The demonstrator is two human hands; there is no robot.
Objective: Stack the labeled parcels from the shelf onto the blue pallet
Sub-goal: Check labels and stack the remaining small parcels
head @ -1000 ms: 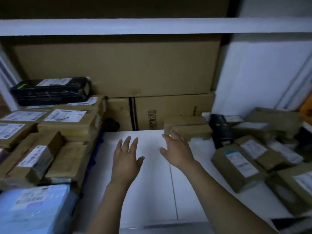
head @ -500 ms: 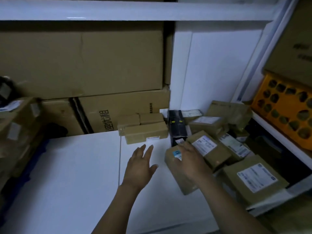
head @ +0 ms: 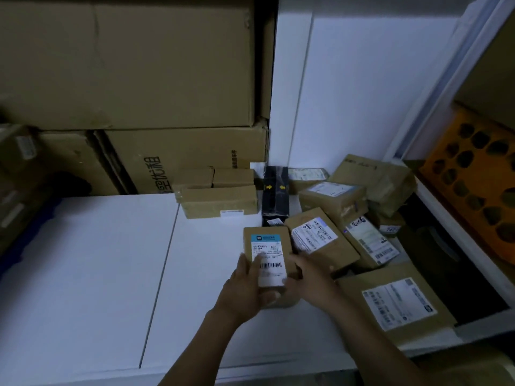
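the small brown parcel point(head: 267, 246) runs lengthwise from near to far, white label up, the label's blue band at the far end. we hold it by its near half: our left hand point(head: 245, 285) curls round the left edge, fingers on the label, and our right hand point(head: 312, 277) clasps the right edge. it lies low over the white shelf point(head: 111, 260), just left of a heap of labelled parcels point(head: 317, 238). a black parcel point(head: 275, 190) stands beyond it, with big cartons point(head: 139, 65) far left.
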